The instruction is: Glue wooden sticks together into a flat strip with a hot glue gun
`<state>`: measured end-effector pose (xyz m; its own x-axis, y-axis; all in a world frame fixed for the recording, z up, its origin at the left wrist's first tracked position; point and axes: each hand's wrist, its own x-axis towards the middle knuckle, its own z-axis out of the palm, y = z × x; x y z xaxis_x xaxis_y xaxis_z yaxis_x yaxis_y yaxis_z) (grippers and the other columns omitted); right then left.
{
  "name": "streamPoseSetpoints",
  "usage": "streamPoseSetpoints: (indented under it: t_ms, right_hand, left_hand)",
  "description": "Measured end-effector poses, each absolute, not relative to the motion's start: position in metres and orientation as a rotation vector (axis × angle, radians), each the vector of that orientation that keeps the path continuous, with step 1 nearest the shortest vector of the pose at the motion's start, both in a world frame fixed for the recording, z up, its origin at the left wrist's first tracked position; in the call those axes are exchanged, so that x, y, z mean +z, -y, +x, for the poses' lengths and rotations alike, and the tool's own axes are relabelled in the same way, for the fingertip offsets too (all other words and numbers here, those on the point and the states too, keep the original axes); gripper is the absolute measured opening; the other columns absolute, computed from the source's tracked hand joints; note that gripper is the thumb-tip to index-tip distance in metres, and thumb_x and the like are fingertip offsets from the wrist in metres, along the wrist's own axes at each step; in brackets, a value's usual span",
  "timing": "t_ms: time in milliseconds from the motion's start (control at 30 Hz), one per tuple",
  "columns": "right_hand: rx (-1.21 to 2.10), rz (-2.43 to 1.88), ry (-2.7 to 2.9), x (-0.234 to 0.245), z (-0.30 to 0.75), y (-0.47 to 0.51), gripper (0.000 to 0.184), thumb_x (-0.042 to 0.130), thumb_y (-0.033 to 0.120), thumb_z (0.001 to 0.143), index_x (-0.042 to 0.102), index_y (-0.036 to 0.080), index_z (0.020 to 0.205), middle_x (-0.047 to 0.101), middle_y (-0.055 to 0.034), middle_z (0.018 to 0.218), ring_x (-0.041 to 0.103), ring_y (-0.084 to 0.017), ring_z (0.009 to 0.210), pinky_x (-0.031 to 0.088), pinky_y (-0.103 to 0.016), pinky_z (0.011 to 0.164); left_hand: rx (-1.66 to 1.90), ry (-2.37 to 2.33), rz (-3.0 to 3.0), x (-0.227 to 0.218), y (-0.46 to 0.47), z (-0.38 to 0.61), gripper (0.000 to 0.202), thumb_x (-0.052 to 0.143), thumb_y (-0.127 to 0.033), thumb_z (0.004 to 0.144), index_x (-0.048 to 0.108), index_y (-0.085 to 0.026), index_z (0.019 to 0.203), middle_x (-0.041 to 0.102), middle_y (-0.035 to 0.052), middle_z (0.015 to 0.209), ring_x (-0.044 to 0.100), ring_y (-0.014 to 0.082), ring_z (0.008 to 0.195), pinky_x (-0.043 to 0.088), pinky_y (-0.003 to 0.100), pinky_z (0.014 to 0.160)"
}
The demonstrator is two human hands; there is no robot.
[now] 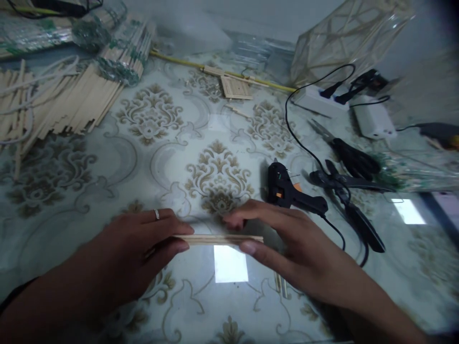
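A small bundle of thin wooden sticks [218, 239] lies level in front of me, seen edge-on. My left hand [143, 248], with a ring on one finger, pinches its left end between thumb and fingers. At the right end, the thumb of my right hand [287, 239] touches the near edge. The fingers of that hand arch over behind the sticks, apart from the thumb, and the index fingertip is blurred. Just beyond my right hand a black hot glue gun [281, 186] rests on its side.
Loose wooden sticks [75, 100] and wrapped bundles [124, 50] lie at back left. A small stick panel [235, 88] sits near a yellow rod [179, 61]. To the right are pliers [353, 155], black cutters [358, 220], a power strip [322, 100] and a wrapped stick frame [344, 38].
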<state>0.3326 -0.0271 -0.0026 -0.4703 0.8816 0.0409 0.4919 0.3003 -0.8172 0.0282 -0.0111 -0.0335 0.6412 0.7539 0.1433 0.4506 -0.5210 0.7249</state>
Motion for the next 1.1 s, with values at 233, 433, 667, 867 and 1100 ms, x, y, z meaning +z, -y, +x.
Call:
streamPoseSetpoints:
  t_ms: [233, 433, 667, 867, 1100]
  right_hand:
    - [1.135, -1.272, 2.08, -0.003, 0.321, 0.032, 0.022, 0.068, 0.031, 0.112, 0.075, 0.023, 0.092, 0.076, 0.0051, 0.074, 0.071, -0.01, 0.063, 0.051, -0.019, 0.061]
    - [1.058, -1.267, 2.073, -0.004, 0.315, 0.037, 0.022, 0.065, 0.027, 0.112, 0.072, 0.024, 0.091, 0.078, 0.0019, 0.076, 0.073, -0.013, 0.064, 0.053, -0.022, 0.061]
    - [1.045, -1.208, 2.026, -0.012, 0.303, 0.041, 0.007, 0.076, 0.028, 0.106, 0.078, 0.022, 0.105, 0.084, -0.0001, 0.086, 0.078, -0.014, 0.072, 0.06, -0.022, 0.069]
    - [0.995, -1.191, 2.003, -0.017, 0.299, 0.043, 0.009, 0.073, 0.02, 0.107, 0.081, 0.02, 0.103, 0.082, -0.0001, 0.083, 0.074, -0.012, 0.069, 0.057, -0.021, 0.065]
    - [1.1, -1.209, 1.989, -0.009, 0.304, 0.044, 0.016, 0.067, 0.02, 0.109, 0.081, 0.017, 0.1, 0.079, 0.0001, 0.078, 0.07, -0.011, 0.064, 0.052, -0.021, 0.06]
  left_hand:
    - [0.589, -0.959, 2.161, -0.031, 0.01, 0.029, 0.02, 0.063, -0.022, 0.11, 0.078, -0.031, 0.118, 0.08, -0.0078, 0.095, 0.074, 0.0101, 0.075, 0.053, 0.022, 0.069]
    - [0.6, -0.999, 2.236, -0.034, 0.014, 0.036, 0.021, 0.057, -0.032, 0.116, 0.077, -0.03, 0.122, 0.083, -0.0041, 0.1, 0.074, 0.0134, 0.074, 0.055, 0.027, 0.068]
    - [0.554, -0.989, 2.508, -0.027, 0.025, 0.043, 0.029, 0.047, -0.02, 0.119, 0.072, -0.023, 0.104, 0.079, -0.0022, 0.087, 0.073, 0.0171, 0.066, 0.053, 0.034, 0.065]
    - [0.548, -0.939, 2.539, -0.031, 0.03, 0.046, 0.031, 0.048, -0.016, 0.117, 0.069, -0.024, 0.095, 0.077, -0.002, 0.088, 0.071, 0.0161, 0.065, 0.055, 0.034, 0.063]
    - [0.551, -0.977, 2.517, -0.03, 0.03, 0.049, 0.031, 0.044, -0.019, 0.119, 0.07, -0.024, 0.103, 0.077, -0.005, 0.086, 0.071, 0.0153, 0.064, 0.052, 0.032, 0.064]
